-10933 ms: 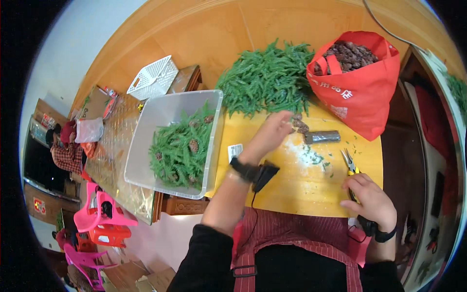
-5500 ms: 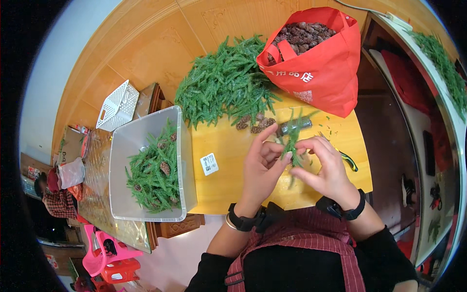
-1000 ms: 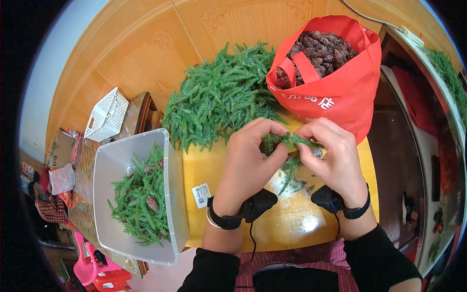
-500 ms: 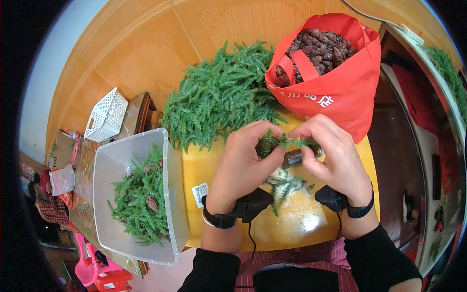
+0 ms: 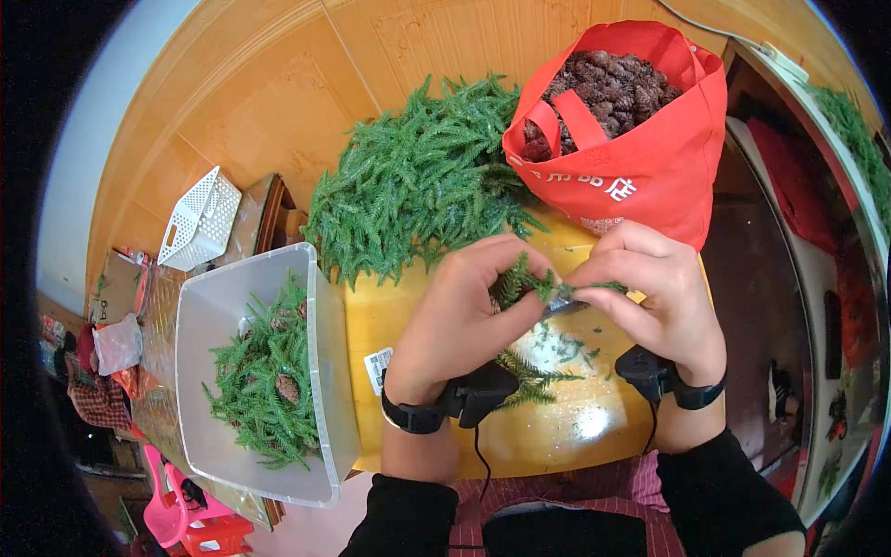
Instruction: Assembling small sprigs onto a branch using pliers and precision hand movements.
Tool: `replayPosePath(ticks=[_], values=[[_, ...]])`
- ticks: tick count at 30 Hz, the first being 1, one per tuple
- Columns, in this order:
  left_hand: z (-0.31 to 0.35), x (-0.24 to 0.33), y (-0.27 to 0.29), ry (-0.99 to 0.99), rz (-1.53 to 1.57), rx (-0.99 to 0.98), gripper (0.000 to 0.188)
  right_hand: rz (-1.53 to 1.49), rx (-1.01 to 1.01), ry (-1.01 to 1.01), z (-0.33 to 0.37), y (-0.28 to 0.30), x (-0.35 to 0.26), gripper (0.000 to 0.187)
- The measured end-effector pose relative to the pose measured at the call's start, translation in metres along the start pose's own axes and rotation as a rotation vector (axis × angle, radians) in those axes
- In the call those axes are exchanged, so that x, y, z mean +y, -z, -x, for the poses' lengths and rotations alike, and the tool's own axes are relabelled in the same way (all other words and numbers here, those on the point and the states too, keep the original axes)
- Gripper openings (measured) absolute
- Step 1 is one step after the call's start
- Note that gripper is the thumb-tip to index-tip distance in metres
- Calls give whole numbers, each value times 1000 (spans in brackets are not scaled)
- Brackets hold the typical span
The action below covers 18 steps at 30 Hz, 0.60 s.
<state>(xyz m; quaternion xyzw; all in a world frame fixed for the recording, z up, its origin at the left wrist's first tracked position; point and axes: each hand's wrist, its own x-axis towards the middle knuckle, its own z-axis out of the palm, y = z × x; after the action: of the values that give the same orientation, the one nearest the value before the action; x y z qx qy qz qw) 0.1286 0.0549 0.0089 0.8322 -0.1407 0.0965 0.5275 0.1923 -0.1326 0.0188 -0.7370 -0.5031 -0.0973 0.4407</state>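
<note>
Head view: green sprig (image 5: 513,282) right of frame centre, above the yellow surface (image 5: 501,450), pinched from both sides, left hand (image 5: 464,311) and right hand (image 5: 661,286) each closed on it; long axis roughly sideways, hands equally near.

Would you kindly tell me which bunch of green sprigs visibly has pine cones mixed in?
The bunch in the translucent bin: brown cones show among its greenery. The large heap beside the red bag and the sprigs at the left hand show none.
</note>
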Motion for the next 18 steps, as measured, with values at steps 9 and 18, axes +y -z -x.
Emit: replayPosePath(ticks=[9, 18], values=[[1, 8, -4, 2, 50, -147, 10, -120, -227, -44, 5, 17, 6, 12], [-1, 16, -8, 279, 532, 51, 13, -131, 21, -148, 2, 9, 3, 36]])
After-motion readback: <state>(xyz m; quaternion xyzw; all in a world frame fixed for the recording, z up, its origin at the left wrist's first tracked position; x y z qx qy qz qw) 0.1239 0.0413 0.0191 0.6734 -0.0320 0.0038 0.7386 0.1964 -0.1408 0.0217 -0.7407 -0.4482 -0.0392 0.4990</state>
